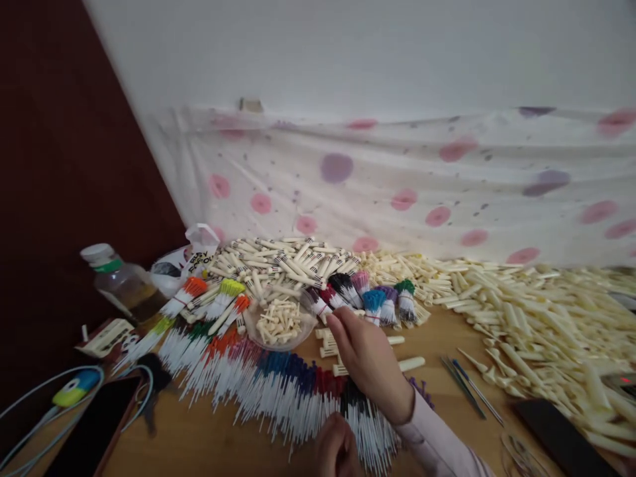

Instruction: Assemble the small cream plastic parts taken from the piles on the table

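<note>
My right hand reaches in from the lower right over the table, its fingers curled together and mostly hidden behind the hand. Beside its fingertips lie cream tubes with dark striped ends. My left hand is low at the bottom edge, fingers bent inward; what either hand holds is hidden. Fanned rows of white sticks with coloured heads spread around and beyond my left hand. A clear bowl of short cream pegs stands left of my right hand. Banded bundles with blue and green tops lie behind it.
Heaped cream pieces cover the right side; striped tubes pile at the back. Tweezers, a pen and a dark slab lie right. A bottle, phone and looped cable are left.
</note>
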### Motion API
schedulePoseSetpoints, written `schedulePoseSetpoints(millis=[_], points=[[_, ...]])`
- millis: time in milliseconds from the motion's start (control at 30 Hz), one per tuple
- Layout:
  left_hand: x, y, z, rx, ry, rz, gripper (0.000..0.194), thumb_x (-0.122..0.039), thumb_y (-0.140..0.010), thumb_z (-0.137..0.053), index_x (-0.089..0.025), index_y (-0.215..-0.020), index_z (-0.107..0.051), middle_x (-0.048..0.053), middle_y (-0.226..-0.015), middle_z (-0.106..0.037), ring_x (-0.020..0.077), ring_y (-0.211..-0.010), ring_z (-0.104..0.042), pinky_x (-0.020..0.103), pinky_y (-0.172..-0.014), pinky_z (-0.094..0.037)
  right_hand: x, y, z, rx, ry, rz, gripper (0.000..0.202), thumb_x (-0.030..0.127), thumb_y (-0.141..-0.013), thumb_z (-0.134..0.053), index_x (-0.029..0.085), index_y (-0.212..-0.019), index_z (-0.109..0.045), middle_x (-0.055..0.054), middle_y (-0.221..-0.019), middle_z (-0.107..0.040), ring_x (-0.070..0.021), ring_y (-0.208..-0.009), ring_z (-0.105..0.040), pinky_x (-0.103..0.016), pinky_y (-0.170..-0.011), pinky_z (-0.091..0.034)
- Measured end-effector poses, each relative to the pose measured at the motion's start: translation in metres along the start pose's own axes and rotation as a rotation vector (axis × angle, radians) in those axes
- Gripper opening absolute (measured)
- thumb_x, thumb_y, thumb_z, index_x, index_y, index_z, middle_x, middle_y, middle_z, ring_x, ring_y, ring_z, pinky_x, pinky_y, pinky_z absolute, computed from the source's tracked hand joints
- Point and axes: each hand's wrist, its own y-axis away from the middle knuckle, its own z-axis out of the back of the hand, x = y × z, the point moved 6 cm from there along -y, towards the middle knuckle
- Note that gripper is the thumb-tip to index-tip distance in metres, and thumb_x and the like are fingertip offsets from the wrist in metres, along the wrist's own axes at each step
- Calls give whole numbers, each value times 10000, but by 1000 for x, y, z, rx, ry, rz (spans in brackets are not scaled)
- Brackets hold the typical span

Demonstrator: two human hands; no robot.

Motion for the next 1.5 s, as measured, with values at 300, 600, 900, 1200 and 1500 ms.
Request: schedulePoseSetpoints(millis=[300, 600, 900, 1200, 1500], points=[[18, 2, -8, -27, 293, 194, 348, -217, -540, -896, -169, -773, -642, -31, -673, -601, 19, -421, -336, 138, -347, -274, -101, 51, 69, -46, 286, -227, 486, 576, -944, -360, 231, -630, -496, -8, -487, -540, -168, -427, -504, -278, -483, -301], [39, 3, -22, 65, 260, 477, 439, -421, -586, -908, -185, -895, -704, -123, -508, -376, 4, -370, -184, 126, -308, -183, -180, 187, 198, -304, 578, -712, 496, 600, -902, -391, 212, -697, -624, -46, -533, -628, -211, -494, -586, -295, -493, -361], [42, 9, -19, 29, 143, 503, 392, -413, -622, -893, -153, -828, -682, -121, -520, -299, -3, -374, -145, 121, -320, -160, -247, 110, 137, 139, 622, -591, 200, 315, -934, -601, 138, -938, -695, -121, -995, -714, -214, -923, -658, -294, -800, -472], [33, 16, -19, -156, -11, 382, 576, -420, -443, -960, -166, -856, -648, -58, -703, -610, -36, -378, -221, 89, -325, -167, -253, 85, 123, 100, 436, -571, 191, 309, -930, -623, 128, -901, -676, -92, -971, -691, -210, -904, -647, -360, -832, -507], [20, 17, -22, -161, -305, 140, 511, -495, -469, -924, -144, -803, -760, -5, -620, -660, -28, -355, -265, 125, -351, -182, -139, 159, 42, -200, -750, -586, 356, 555, -871, -585, 217, -797, -499, 76, -489, -484, -78, -367, -368, -191, -370, -281]])
